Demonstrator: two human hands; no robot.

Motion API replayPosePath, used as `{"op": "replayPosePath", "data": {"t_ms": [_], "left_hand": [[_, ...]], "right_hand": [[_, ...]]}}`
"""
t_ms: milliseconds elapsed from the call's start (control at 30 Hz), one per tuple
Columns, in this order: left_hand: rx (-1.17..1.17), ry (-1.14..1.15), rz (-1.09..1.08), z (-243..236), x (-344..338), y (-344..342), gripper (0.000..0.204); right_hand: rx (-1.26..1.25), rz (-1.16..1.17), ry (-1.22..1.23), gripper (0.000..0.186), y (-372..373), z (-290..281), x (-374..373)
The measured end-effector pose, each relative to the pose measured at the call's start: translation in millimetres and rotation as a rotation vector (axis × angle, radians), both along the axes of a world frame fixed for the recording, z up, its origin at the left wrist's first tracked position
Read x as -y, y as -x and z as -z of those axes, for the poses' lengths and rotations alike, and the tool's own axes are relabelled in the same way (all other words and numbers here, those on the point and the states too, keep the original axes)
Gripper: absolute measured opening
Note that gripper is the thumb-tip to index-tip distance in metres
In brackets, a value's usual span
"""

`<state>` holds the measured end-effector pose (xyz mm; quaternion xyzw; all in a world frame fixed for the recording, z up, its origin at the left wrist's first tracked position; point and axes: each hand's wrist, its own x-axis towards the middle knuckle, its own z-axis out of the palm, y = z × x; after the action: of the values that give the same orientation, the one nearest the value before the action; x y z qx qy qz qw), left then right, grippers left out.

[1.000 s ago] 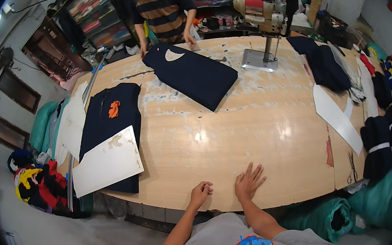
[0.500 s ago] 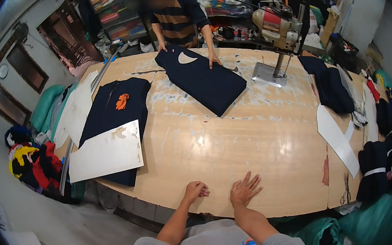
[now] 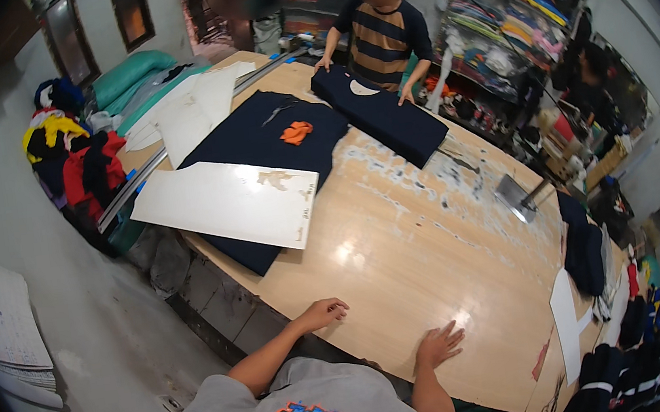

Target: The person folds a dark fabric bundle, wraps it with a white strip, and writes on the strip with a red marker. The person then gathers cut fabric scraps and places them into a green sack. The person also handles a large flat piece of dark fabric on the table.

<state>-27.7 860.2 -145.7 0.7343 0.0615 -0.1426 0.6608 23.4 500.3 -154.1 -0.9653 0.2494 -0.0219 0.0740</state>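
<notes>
My right hand (image 3: 441, 345) lies palm down on the wooden table (image 3: 403, 279), fingers spread. My left hand (image 3: 324, 313) is at the table's near edge, fingers loosely bent and partly apart, holding nothing. Nearest to it is a white pattern board (image 3: 224, 202) on a spread of navy fabric (image 3: 252, 125). An orange cloth (image 3: 296, 133) and a dark slender tool (image 3: 280, 112) rest on that fabric. Across the table a co-worker in a striped shirt has both hands on a thick navy fabric stack (image 3: 385, 116) with a pale curved cutout at its neck.
The metal base of a cutting machine (image 3: 516, 199) stands at the far right. Navy bundles (image 3: 582, 242), white pattern strips (image 3: 564, 322) and scissors (image 3: 555, 400) lie along the right edge. A metal rail (image 3: 132, 188) runs down the left side. Shelves of folded cloth line the back.
The view has turned to the left. The co-worker has drawn the navy stack back toward the far edge, beside the spread fabric. My left hand's fingers have loosened; my right hand stays flat.
</notes>
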Motion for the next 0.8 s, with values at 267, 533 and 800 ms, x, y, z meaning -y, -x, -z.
{"op": "replayPosePath", "data": {"t_ms": [267,533,800], "left_hand": [[0.229,0.095,-1.359,24,-241,35,0.027],[0.043,0.081,-1.694,55,-459,17,0.054],[0.114,-0.127,-1.671,2,-472,-3,0.029]], "right_hand": [[-0.020,-0.140,-0.208,0.066,27,18,54],[-0.169,0.023,-0.166,0.080,77,35,-83],[-0.308,-0.005,-0.313,0.097,85,9,-138]]}}
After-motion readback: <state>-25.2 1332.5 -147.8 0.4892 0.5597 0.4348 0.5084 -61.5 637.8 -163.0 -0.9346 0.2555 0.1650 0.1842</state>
